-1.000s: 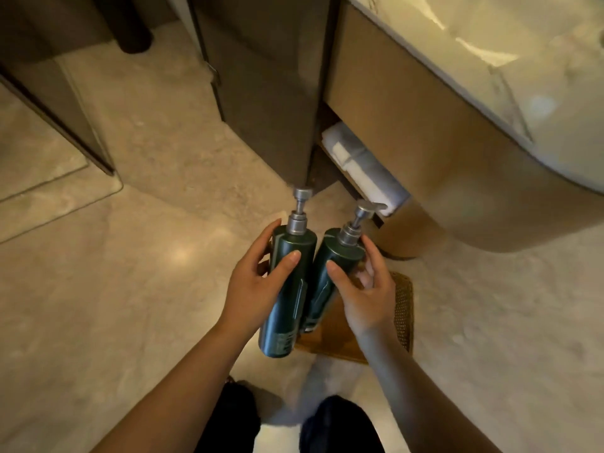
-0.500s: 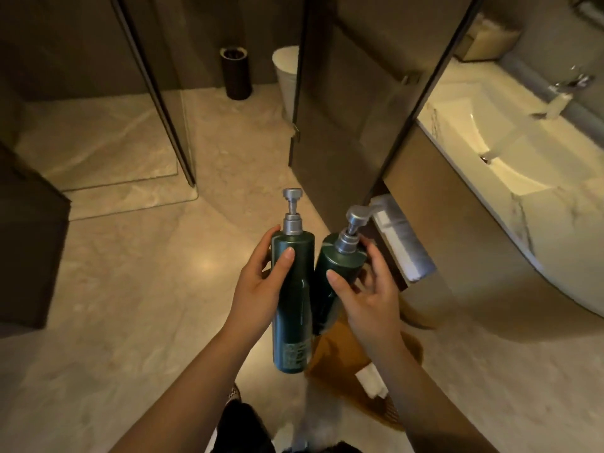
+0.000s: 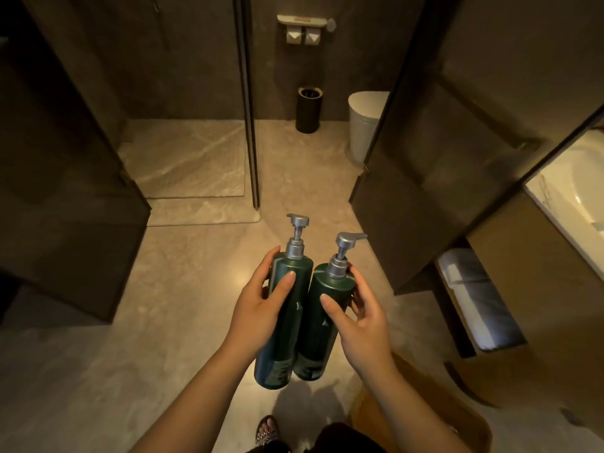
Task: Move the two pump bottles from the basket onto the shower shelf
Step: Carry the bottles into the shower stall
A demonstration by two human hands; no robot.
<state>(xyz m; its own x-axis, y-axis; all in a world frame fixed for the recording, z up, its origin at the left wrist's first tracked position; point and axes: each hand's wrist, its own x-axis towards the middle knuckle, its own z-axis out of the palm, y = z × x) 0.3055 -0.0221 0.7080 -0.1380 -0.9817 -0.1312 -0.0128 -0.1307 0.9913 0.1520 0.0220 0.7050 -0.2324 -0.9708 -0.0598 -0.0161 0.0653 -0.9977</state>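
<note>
The left hand [image 3: 258, 308] wraps the taller green pump bottle [image 3: 287, 308], the right hand [image 3: 359, 322] the shorter one [image 3: 323, 318]. Both bottles are upright and pressed side by side, likely for steady carrying. They hang clear of the wicker basket [image 3: 421, 410], facing the shower stall [image 3: 186, 165]; no shelf shows.

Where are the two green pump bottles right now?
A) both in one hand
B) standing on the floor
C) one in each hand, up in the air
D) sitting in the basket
C: the left hand is wrapped round the left bottle and the right hand round the right bottle, side by side above the floor, with the basket lower down to the right.
</note>
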